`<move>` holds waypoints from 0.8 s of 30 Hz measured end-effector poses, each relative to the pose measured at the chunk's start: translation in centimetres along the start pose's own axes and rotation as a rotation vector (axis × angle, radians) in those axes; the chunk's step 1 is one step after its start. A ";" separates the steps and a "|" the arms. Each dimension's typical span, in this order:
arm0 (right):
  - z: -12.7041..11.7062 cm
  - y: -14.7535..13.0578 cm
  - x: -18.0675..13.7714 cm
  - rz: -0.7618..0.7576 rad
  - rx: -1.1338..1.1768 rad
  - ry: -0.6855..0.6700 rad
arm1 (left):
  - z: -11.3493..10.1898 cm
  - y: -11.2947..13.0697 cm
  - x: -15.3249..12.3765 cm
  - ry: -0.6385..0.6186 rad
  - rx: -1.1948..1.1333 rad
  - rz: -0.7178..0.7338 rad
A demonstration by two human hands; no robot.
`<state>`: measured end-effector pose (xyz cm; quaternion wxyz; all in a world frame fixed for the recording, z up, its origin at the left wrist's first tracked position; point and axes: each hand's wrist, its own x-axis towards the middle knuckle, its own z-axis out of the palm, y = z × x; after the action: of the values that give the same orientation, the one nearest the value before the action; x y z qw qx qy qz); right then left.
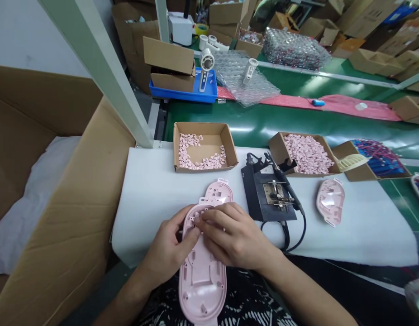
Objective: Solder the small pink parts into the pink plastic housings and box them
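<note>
Pink shell (202, 280) clenched at edge in left hand (169, 251) grip; right hand (236, 235) fingertips press its top end, holding what, cannot tell. Next calls for steady shell, fine pressure.

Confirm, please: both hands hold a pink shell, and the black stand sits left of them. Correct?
No. The left hand and right hand do hold the pink shell, but the head view shows the black stand right of them, not left.

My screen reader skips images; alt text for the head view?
The left hand and right hand hold a pink plastic housing over a white padded bench. Behind: a cardboard tray of small pink parts and a black soldering stand.
</note>
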<state>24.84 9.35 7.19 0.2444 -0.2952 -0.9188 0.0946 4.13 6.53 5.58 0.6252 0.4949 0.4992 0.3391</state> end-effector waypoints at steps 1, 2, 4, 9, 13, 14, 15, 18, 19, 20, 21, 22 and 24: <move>0.0 0.0 -0.1 0.020 0.008 -0.014 | 0.0 0.1 0.0 0.010 0.002 0.004; 0.0 -0.1 -0.1 0.043 0.021 -0.012 | 0.0 0.1 0.0 0.016 0.006 0.005; 0.1 -0.1 -0.2 0.089 0.047 0.029 | 0.0 0.4 0.0 0.012 0.024 0.005; 0.4 0.1 -0.1 0.068 0.029 0.070 | -0.3 0.8 0.0 0.014 0.098 0.023; -0.2 0.3 -0.1 0.049 0.091 0.045 | -0.4 0.9 -0.1 0.041 0.128 -0.003; -0.4 0.4 -0.1 0.064 0.127 0.056 | -0.4 1.0 -0.2 0.045 0.123 -0.009; -0.7 0.5 0.0 0.085 0.156 0.071 | -0.4 1.0 -0.2 0.048 0.114 -0.014; -1.2 0.5 0.1 0.157 0.147 0.089 | -0.3 1.3 -0.4 0.044 0.098 -0.023; -1.4 0.4 0.2 0.162 0.114 0.079 | -0.3 1.4 -0.4 0.040 0.099 -0.023; -1.4 0.3 0.3 0.150 0.075 0.071 | -0.3 1.4 -0.5 0.037 0.101 -0.024; -1.5 0.2 0.3 0.131 0.037 0.066 | -0.3 1.4 -0.5 0.038 0.107 -0.025; -1.5 0.1 0.4 0.115 0.006 0.062 | -0.3 1.4 -0.5 0.042 0.114 -0.026; -1.5 -0.2 0.5 0.112 -0.025 0.031 | -0.3 1.2 -0.5 0.054 0.130 -0.028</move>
<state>25.17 9.48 8.77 0.2493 -0.3508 -0.8980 0.0921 3.82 6.49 6.89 0.5828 0.5181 0.5435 0.3106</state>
